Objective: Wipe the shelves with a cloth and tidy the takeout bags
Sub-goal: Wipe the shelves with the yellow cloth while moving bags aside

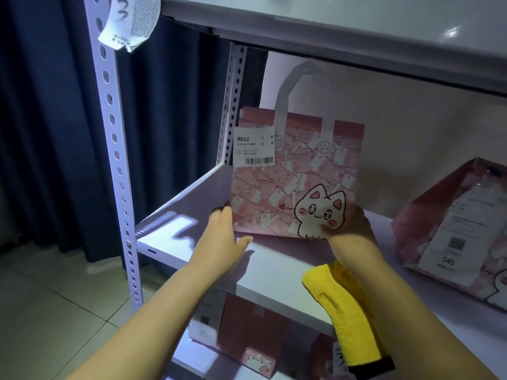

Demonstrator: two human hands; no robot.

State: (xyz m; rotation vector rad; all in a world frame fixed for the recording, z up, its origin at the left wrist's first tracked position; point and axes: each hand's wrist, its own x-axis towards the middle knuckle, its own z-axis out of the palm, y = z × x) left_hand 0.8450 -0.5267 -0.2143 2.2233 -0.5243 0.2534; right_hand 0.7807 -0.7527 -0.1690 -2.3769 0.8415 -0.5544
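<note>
The pink bag [296, 176] stands upright on the middle shelf [263, 267], near its left rear corner. The left hand [223, 231] lies fairly straight-fingered against its lower left side, thumb spread. The right hand [352, 226] pinches the lower right corner, thumb on the front. The bag appears light, thin-walled and easily creased, so the base corners are judged the safest hold. A yellow cloth [345, 305] hangs over the right forearm. A second bag [452, 229] lies to the right, limiting sideways room.

Bare shelf [175, 215] left of the upright bag [296, 182]; lying bag [450, 231] blocks the right.
</note>
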